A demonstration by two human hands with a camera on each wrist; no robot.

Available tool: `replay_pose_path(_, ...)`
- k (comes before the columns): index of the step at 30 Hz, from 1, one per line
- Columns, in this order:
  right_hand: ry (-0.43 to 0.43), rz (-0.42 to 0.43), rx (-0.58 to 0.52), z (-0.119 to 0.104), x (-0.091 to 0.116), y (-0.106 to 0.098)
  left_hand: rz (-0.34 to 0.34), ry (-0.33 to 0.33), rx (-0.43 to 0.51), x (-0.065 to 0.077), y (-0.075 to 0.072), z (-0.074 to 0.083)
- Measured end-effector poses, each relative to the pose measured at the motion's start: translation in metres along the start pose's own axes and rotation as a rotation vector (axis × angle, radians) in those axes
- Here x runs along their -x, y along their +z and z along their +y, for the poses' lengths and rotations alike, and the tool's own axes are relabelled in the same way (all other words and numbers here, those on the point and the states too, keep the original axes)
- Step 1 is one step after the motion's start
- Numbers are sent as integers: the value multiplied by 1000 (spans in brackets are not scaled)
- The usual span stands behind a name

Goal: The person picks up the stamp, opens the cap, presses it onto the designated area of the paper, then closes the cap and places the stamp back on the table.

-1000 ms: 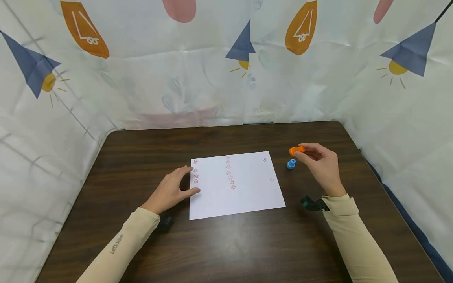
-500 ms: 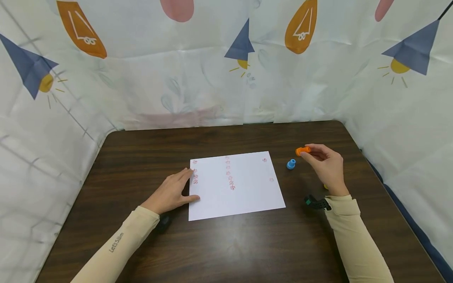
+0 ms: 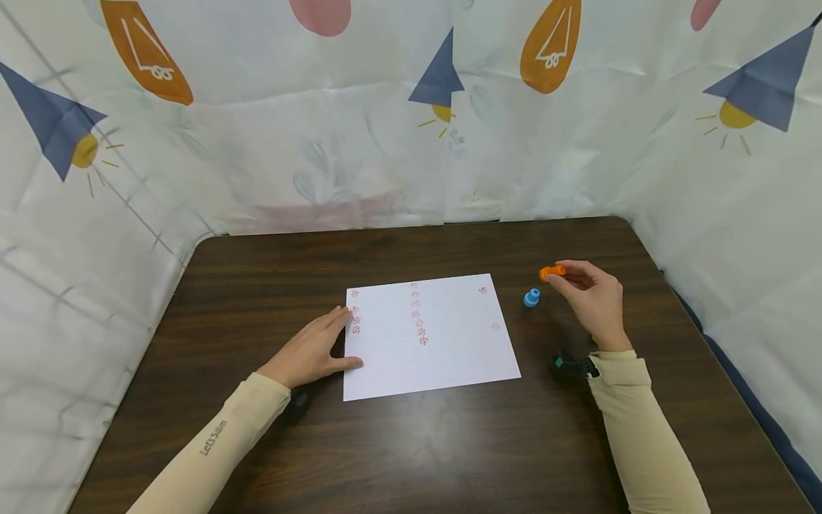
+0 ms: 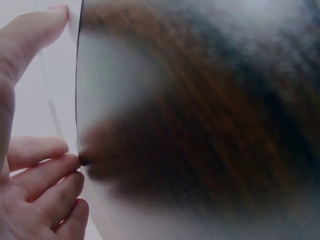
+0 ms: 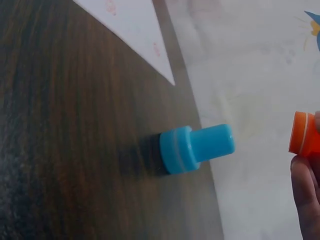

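Note:
A white sheet of paper [image 3: 449,350] lies on the table with small red stamp prints in a left column, a middle column and two near the right edge. My left hand [image 3: 311,348] rests at its left edge, fingers extended and thumb spread; the left wrist view shows the fingertips [image 4: 75,162] right at that edge. Between thumb and fingers, my right hand [image 3: 591,296] pinches an orange toy stamp [image 3: 551,273], tilted on its side above the table. A blue stamp [image 3: 531,298] stands upright just left of the hand, also seen in the right wrist view with its narrow handle [image 5: 214,142].
The dark wood-grain table [image 3: 411,442] ends at the back against a white printed cloth [image 3: 257,143], which also hangs at both sides. A bit of something yellow [image 3: 594,341] shows beside the right wrist. A black device [image 3: 574,365] sits at the right wrist.
My right hand has moved slightly right with the orange stamp, away from the blue stamp. My left hand's thumb has slid a little toward me along the paper's edge.

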State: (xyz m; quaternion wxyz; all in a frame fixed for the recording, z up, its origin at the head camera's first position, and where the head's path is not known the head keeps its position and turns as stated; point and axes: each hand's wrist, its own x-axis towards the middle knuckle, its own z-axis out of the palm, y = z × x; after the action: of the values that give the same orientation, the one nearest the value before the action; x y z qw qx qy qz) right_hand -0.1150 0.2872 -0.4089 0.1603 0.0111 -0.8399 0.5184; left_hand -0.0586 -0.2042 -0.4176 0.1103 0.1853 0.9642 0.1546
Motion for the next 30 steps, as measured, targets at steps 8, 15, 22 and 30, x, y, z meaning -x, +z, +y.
replay_pose_path(8,-5,-22,130,11,-1,3,-44,-35,-6,-1,0,0)
replay_pose_path(15,-8,-57,175,18,-3,4,-60,-57,-17,-2,-2,2)
replay_pose_path(22,16,-87,216,24,-4,2,-61,-60,-4,-1,0,2)
replay_pose_path(30,22,-140,290,32,-1,0,-71,-64,2,-1,0,2)
